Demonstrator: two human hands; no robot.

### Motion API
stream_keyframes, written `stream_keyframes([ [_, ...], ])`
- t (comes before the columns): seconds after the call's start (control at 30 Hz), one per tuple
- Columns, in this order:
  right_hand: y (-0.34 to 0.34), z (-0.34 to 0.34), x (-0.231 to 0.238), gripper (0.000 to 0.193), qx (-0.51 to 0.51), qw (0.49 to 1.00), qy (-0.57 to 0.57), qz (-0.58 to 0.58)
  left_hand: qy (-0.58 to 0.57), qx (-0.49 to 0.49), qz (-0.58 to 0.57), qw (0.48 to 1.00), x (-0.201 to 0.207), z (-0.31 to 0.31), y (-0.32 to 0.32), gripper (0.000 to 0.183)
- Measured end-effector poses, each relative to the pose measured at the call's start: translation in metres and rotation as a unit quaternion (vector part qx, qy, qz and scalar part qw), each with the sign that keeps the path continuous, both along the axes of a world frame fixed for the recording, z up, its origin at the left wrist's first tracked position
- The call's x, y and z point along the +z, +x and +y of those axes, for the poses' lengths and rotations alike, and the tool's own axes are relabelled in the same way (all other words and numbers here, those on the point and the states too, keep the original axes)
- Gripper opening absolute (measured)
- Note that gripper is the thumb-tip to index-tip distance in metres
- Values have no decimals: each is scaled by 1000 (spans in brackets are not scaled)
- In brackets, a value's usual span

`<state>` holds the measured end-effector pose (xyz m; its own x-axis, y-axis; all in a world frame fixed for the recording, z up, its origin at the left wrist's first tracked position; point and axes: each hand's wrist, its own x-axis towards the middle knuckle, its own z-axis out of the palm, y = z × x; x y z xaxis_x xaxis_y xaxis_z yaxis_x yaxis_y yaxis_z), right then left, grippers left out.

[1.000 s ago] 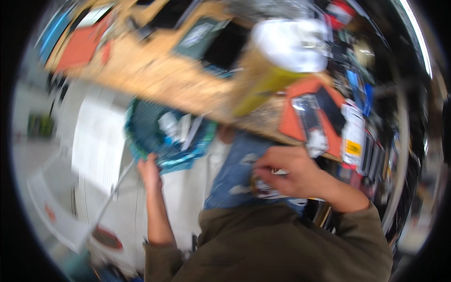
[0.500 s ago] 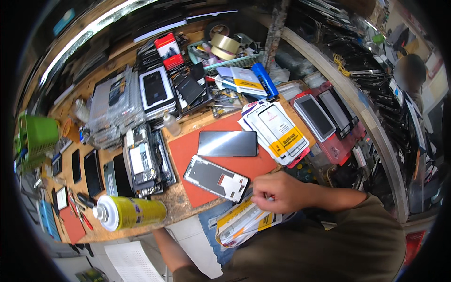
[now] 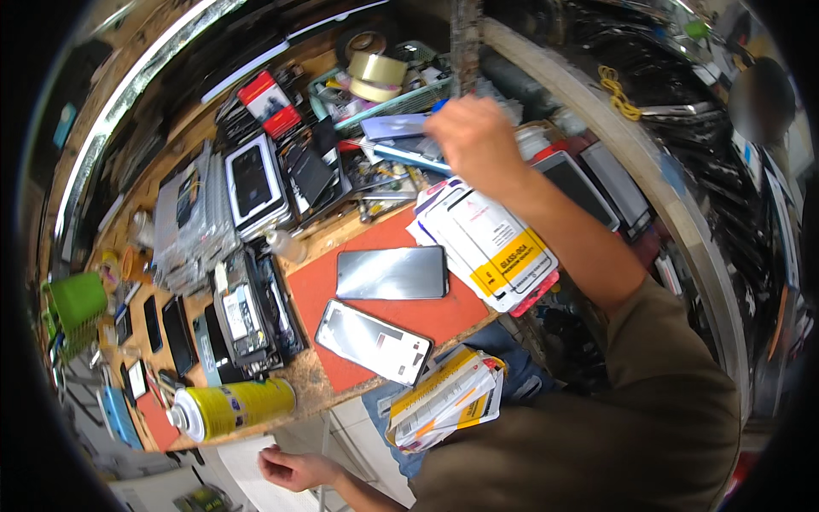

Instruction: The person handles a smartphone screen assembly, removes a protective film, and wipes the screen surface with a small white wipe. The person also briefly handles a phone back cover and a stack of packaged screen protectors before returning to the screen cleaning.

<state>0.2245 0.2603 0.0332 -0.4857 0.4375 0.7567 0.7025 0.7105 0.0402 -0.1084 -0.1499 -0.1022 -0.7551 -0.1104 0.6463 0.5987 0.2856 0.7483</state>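
Note:
My right hand (image 3: 479, 143) reaches to the back of the bench, fingers curled, blurred by motion. A bit of blue (image 3: 439, 106) shows at its fingertips; whatever the hand grips is hidden. Below the bench's front edge, my left hand (image 3: 294, 469) hangs with fingers loosely curled and nothing seen in it. On the red-orange mat (image 3: 341, 375) lies a dark glossy phone screen (image 3: 392, 273). Nearer me, tilted on the same mat, is a phone panel (image 3: 374, 341) catching bright glare. White and yellow screen-glass packs (image 3: 488, 243) are stacked under my right forearm.
A bundle of packs (image 3: 448, 401) rests on my lap. The yellow spray can (image 3: 235, 410) lies on its side at the front edge. Opened phones (image 3: 243, 311), clear cases (image 3: 192, 213) and a tape-filled basket (image 3: 392, 102) crowd the bench. A wooden post (image 3: 465, 47) stands beyond.
My right hand has gone from above the lap bundle up to the back of the bench. My left hand has come into view below the edge. The head view has shifted slightly.

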Motion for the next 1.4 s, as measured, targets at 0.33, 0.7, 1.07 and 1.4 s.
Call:
stream_keyframes([
  [0.33,5,-109,44,11,201,891,-339,227,-106,-474,103,868,105,89,94,22],
  [0.7,-21,-166,-11,38,273,834,-459,140,185,-556,-358,727,121,145,102,37],
  [1.07,-29,-99,-29,58,108,895,-429,-62,63,-512,-244,821,137,120,61,16],
  [1.4,-29,-77,-28,25,122,837,-525,96,33,-498,-256,828,131,118,64,20],
])
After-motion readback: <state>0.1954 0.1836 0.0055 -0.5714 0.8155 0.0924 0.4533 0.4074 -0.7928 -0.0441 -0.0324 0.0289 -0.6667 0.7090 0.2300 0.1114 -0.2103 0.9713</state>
